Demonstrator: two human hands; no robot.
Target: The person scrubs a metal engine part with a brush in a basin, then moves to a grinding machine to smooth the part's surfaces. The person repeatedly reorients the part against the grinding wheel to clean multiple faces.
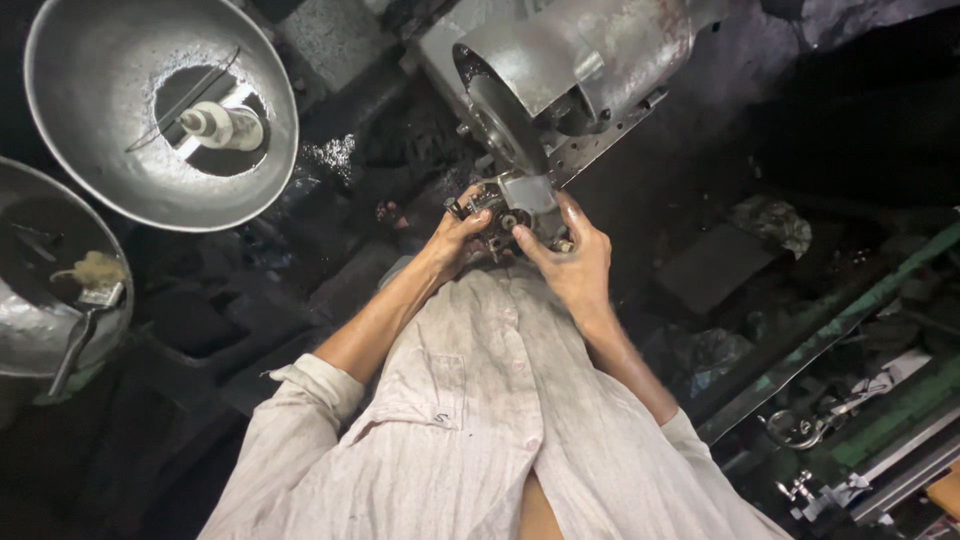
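One metal part (pixel 515 205) gripped by two hands, left (pixel 455 240) and right (pixel 575 262), beside two steel bowls (pixel 70 150)

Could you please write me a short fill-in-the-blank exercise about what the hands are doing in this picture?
1. Both hands, the left hand and the right hand, hold one small ____ part.
2. The part sits just below the machine's round grinding ____.
3. A white bottle shows through the hole in the upper ____ bowl at the left.

Missing words: metal; wheel; metal
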